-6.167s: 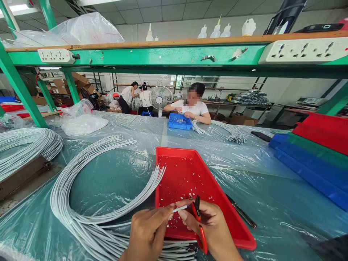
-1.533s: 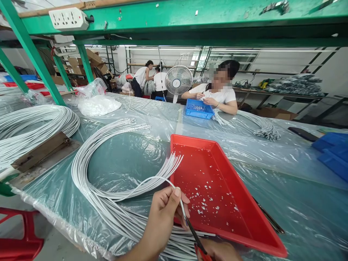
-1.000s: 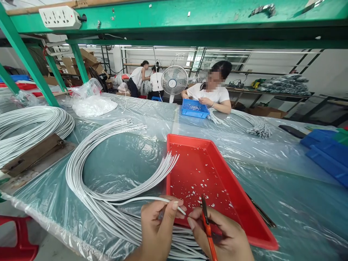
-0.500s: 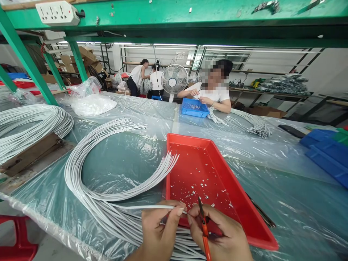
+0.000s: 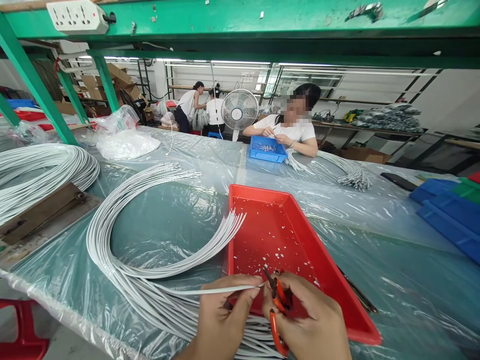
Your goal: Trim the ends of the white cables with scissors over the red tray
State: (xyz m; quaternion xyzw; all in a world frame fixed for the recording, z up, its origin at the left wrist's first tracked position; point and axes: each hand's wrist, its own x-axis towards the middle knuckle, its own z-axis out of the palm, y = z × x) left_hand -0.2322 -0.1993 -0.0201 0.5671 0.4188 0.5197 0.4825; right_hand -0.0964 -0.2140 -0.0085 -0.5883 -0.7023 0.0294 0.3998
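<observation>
My left hand [image 5: 223, 320] pinches the end of one white cable [image 5: 195, 291] drawn from a large curved bundle of white cables [image 5: 112, 240] on the plastic-covered table. My right hand [image 5: 311, 322] grips red-handled scissors [image 5: 275, 305], their tip right at the cable's end, over the near edge of a red tray [image 5: 300, 250]. Small white offcuts [image 5: 277, 256] lie scattered in the tray. The two hands nearly touch.
A person sits across the table at a blue tray [image 5: 267, 149] with another cable bundle [image 5: 345, 172]. More cables [image 5: 41, 170] lie at left by a brown board [image 5: 37, 212]. Blue trays [image 5: 446, 215] stack at right. A dark tool [image 5: 356, 296] lies beside the red tray. A green shelf [image 5: 240, 25] spans overhead.
My left hand drew one cable from the bundle and brought its end toward me. My right hand came up with the scissors to meet the cable's tip over the tray.
</observation>
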